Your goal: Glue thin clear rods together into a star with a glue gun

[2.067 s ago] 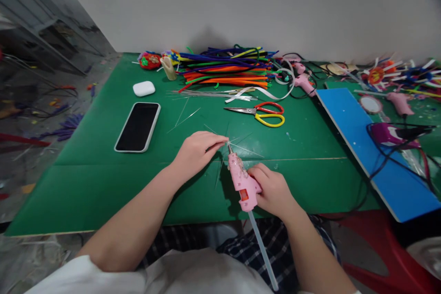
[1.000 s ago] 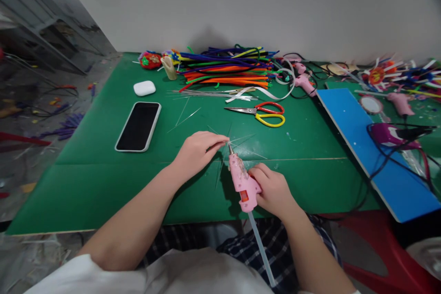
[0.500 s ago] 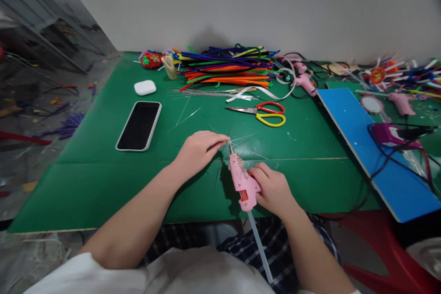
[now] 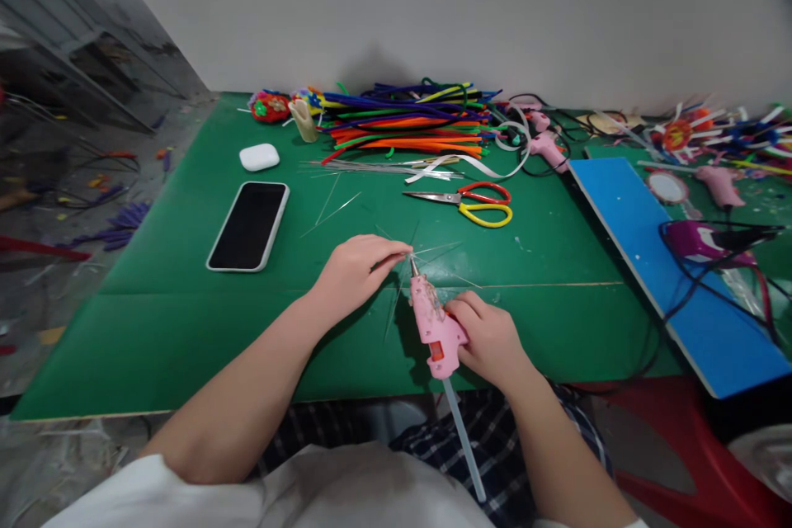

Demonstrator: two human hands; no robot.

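My right hand is wrapped round the handle of a pink glue gun. A long translucent glue stick sticks out of its back end. The metal nozzle points away from me, at the spot where several thin wires cross in a star shape just above or on the table. My left hand pinches those wires near their crossing, thumb and fingertips together, close beside the nozzle tip. Any glue at the crossing is too small to make out.
Beyond the hands lie scissors, loose wires and a pile of pipe cleaners. A phone and white earbud case sit on the left. Rightward are a blue board, cables and more glue guns.
Both hands and the glue gun hold almost the same place at the wire crossing. The view has shifted very slightly.
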